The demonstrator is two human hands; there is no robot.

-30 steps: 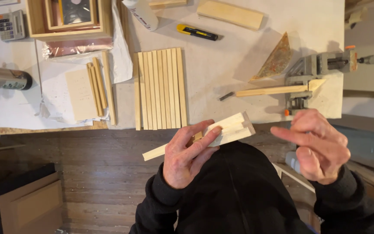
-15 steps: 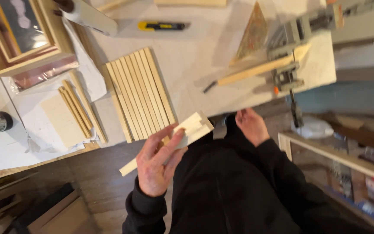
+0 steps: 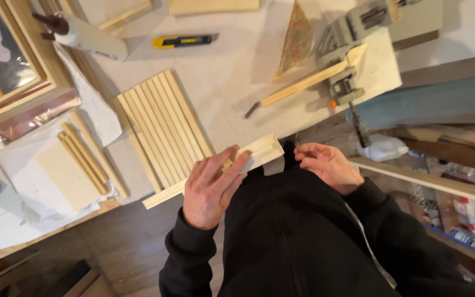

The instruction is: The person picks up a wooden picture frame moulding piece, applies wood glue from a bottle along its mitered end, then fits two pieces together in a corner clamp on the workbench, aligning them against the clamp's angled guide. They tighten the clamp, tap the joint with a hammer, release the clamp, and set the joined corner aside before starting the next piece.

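My left hand grips a pale wooden moulding strip and holds it level in front of my chest, just off the bench edge. One end of the strip juts out lower left. My right hand hovers by the strip's right end with loosely curled fingers and holds nothing. A row of thin wooden slats lies on the white-covered bench just beyond my left hand.
On the bench lie a yellow utility knife, a white glue bottle, a grey clamp on a wooden strip, a framed picture and short sticks. A white bottle and shelves sit at right.
The view has swung right and tilted. My right hand has dropped from a raised position to beside the strip's right end. My left hand keeps its hold on the strip.
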